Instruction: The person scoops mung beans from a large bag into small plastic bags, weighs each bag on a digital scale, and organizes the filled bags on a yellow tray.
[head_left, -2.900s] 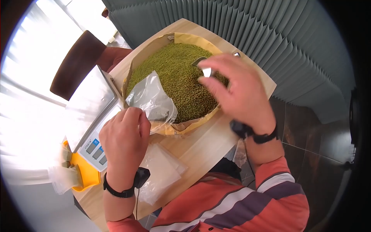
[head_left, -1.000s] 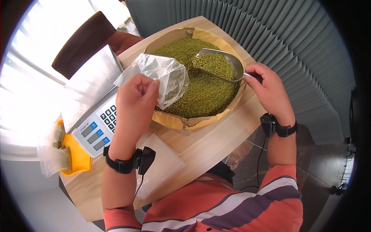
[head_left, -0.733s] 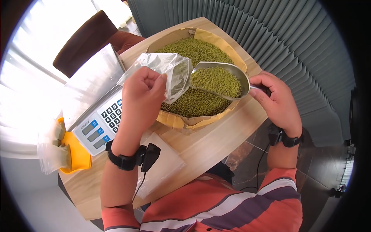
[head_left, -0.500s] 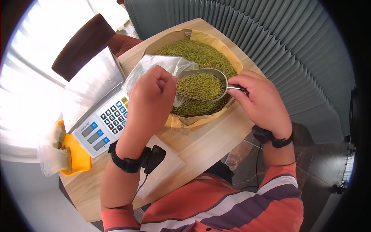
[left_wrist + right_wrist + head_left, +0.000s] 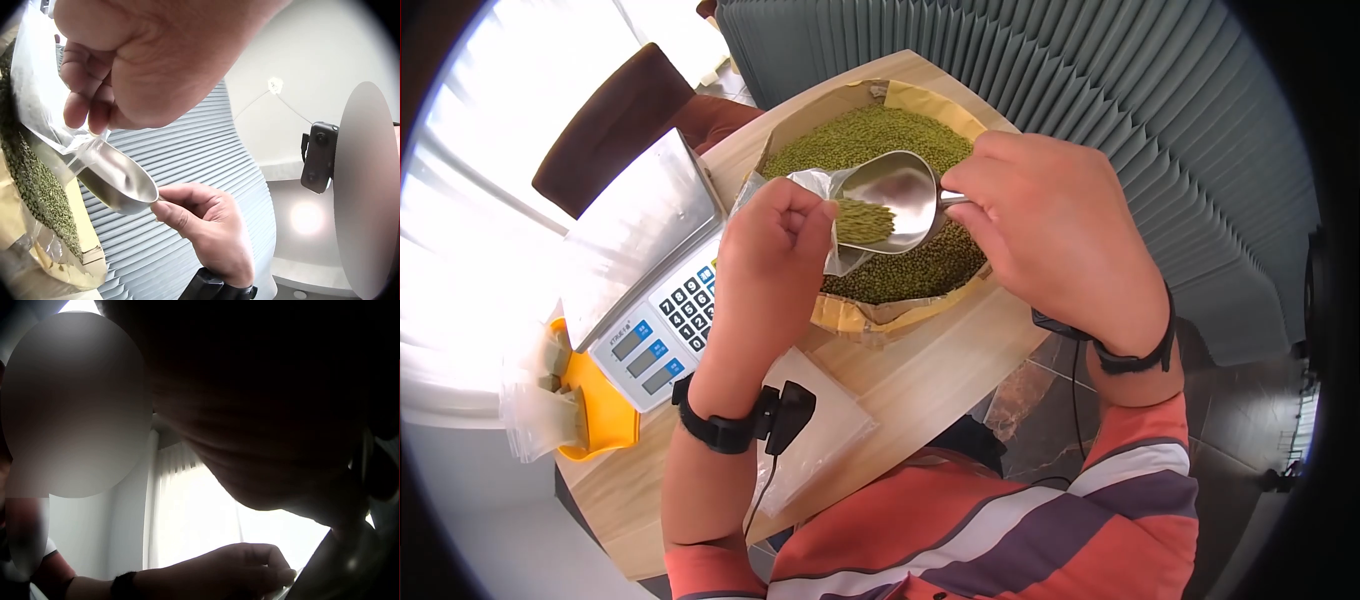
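The left hand [image 5: 777, 265] pinches the rim of a clear plastic bag [image 5: 840, 262], also seen in the left wrist view [image 5: 39, 94]. Gripped by its handle in the right hand [image 5: 1055, 225], a metal scoop [image 5: 912, 200] tilts down to the left, its mouth inside the bag's opening. Green beans [image 5: 865, 222] lie at the scoop's front, and the back of its bowl is bare. Below both hands, a wide paper-lined container [image 5: 870, 325] holds a heap of green beans [image 5: 890, 130]. In the left wrist view the right hand [image 5: 215, 231] holds the scoop [image 5: 122, 178] from behind.
A scale [image 5: 640, 350] with a metal platform [image 5: 640, 225] stands left of the container. Beside it, an orange tray [image 5: 610, 420] has small filled bags [image 5: 550, 415] at its edge. Flat clear bags [image 5: 820, 430] lie on the table [image 5: 940, 355] near the body. Beyond stands a brown chair [image 5: 605, 130].
The right hand moved in from the right with the loaded scoop, put its mouth into the bag and tipped it; fewer beans show in it now. The left hand shifted slightly left from its position half a second ago.
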